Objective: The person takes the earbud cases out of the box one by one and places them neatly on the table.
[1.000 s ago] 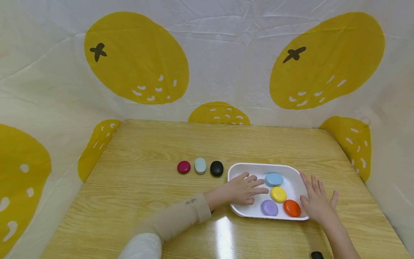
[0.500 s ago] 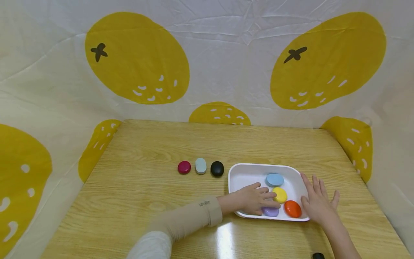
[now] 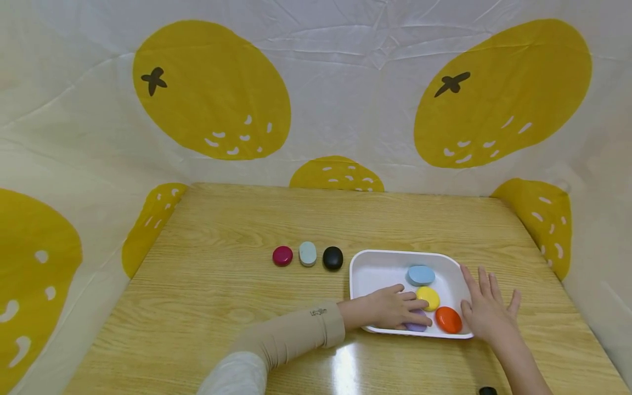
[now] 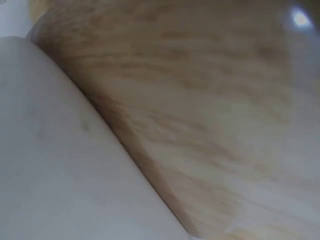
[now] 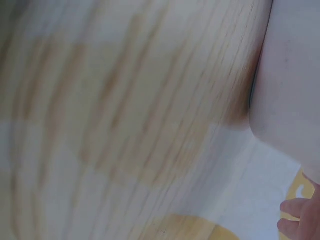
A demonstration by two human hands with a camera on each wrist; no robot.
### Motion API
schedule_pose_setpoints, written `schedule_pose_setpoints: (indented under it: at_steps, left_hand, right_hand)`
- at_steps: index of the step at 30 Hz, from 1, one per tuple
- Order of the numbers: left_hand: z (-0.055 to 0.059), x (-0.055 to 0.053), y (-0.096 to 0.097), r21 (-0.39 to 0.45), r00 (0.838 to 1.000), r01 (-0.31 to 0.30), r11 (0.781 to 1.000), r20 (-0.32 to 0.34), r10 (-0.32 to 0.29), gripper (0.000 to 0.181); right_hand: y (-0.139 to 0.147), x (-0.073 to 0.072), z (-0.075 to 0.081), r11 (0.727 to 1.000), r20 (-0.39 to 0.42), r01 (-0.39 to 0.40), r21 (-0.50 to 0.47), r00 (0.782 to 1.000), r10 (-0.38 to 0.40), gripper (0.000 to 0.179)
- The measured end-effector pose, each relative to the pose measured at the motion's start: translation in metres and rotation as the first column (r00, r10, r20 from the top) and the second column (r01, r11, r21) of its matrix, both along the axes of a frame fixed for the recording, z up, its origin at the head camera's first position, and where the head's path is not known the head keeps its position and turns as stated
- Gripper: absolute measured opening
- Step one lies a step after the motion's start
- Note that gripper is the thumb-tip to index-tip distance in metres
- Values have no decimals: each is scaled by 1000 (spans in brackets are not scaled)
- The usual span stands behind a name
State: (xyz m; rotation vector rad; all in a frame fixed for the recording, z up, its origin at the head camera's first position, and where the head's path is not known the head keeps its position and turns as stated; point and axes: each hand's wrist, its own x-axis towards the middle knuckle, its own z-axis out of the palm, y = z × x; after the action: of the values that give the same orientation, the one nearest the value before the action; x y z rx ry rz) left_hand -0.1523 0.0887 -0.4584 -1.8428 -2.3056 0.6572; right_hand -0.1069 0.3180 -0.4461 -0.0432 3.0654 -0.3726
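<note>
A white tray (image 3: pixel 372 271) stands right of centre on the table in the head view. In it lie a light-blue oval (image 3: pixel 421 276), a yellow disc (image 3: pixel 428 298), an orange-red disc (image 3: pixel 448 320) and a purple disc (image 3: pixel 417 327). My left hand (image 3: pixel 394 308) reaches over the tray's near side. Its fingers lie spread over the purple disc and hide most of it, with one fingertip by the yellow disc. Thumb contact is too unclear to tell. My right hand (image 3: pixel 491 314), fingers spread, rests at the tray's right rim. Its fingertips (image 5: pixel 292 215) show low in the right wrist view.
Left of the tray, a crimson disc (image 3: pixel 282 256), a pale grey-green oval (image 3: pixel 308 254) and a black stone-like piece (image 3: pixel 333 258) form a row on the wooden table (image 3: pixel 222 236). A small black object (image 3: pixel 487 390) sits at the front edge. Patterned cloth (image 3: pixel 345 99) surrounds the table.
My left hand has moved right and nearer within the tray, from left of the pieces to over the purple disc. The right hand has stayed at the rim.
</note>
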Motion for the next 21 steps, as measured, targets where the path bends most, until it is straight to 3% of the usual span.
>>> schedule_pose_setpoints:
  at_steps: [8, 16, 21]
  left_hand:
    - [-2, 1, 1, 46, 998, 54, 998, -21, -53, 39]
    - [-1, 1, 2, 47, 998, 53, 998, 22, -54, 39]
    - [1, -6, 0, 67, 998, 33, 997, 52, -36, 47]
  right_hand:
    - [0, 1, 0, 1000, -17, -6, -7, 1000, 6, 73]
    - [0, 2, 0, 1000, -18, -7, -7, 1000, 7, 74]
    - [0, 1, -1, 1000, -19, -6, -6, 1000, 6, 74]
